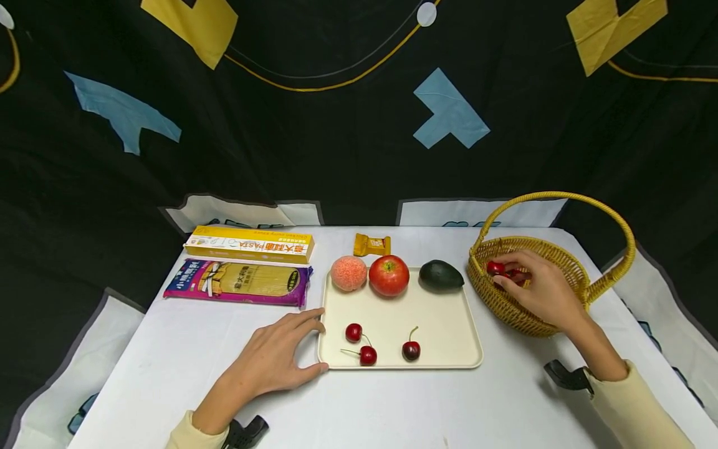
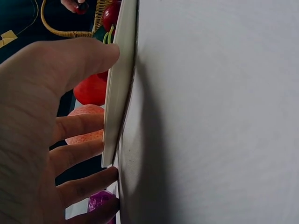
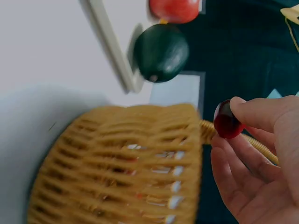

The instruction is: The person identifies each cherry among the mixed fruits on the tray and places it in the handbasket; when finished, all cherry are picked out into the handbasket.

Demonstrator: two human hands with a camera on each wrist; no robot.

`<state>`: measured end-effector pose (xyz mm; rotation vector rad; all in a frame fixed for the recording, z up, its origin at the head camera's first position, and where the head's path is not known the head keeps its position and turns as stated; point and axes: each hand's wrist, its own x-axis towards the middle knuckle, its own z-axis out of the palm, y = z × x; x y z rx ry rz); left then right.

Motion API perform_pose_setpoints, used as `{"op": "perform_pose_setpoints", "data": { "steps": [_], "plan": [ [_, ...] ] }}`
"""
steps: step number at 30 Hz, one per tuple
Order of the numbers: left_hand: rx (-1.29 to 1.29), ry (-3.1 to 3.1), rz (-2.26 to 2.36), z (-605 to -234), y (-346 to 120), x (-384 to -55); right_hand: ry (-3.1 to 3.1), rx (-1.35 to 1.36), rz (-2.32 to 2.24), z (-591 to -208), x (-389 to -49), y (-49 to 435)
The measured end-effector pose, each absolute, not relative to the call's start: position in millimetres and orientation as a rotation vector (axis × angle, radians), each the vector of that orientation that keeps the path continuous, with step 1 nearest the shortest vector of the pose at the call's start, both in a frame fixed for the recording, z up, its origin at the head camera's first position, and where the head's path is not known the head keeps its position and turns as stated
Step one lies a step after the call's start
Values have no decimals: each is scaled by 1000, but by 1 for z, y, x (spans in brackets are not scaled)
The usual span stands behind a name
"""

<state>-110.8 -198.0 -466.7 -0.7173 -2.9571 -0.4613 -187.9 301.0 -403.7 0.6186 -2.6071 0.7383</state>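
Note:
My right hand (image 1: pixel 543 290) pinches a dark red cherry (image 3: pixel 228 120) between thumb and fingers over the wicker basket (image 1: pixel 507 312); more red shows under the fingers there, partly hidden. Thumb and fingers of my left hand (image 1: pixel 273 354) are spread along the left edge of the cream tray (image 1: pixel 449 358), touching its rim. On the tray's near part lie a cherry (image 1: pixel 353 333), another stemmed cherry (image 1: pixel 367 356) and a darker cherry (image 1: pixel 411 350). A pinkish bumpy round fruit (image 1: pixel 349 274), a red apple (image 1: pixel 389 275) and a dark green avocado (image 1: pixel 440 276) sit along its far side.
Left of the tray lie a yellow pasta box (image 1: pixel 249 244) and a purple-edged pasta packet (image 1: pixel 238 282). A small orange packet (image 1: pixel 372 245) lies behind the tray. The basket's tall handle (image 1: pixel 561 194) arches above the right hand. A dark patterned cloth (image 1: pixel 336 149) hangs behind the white table.

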Motion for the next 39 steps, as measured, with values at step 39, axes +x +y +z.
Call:
{"op": "perform_pose_setpoints", "data": {
  "steps": [39],
  "plan": [
    [-714,-2958,-516,-467,-200,-111,-2801,484,552,-438,-211,347]
  ]
}}
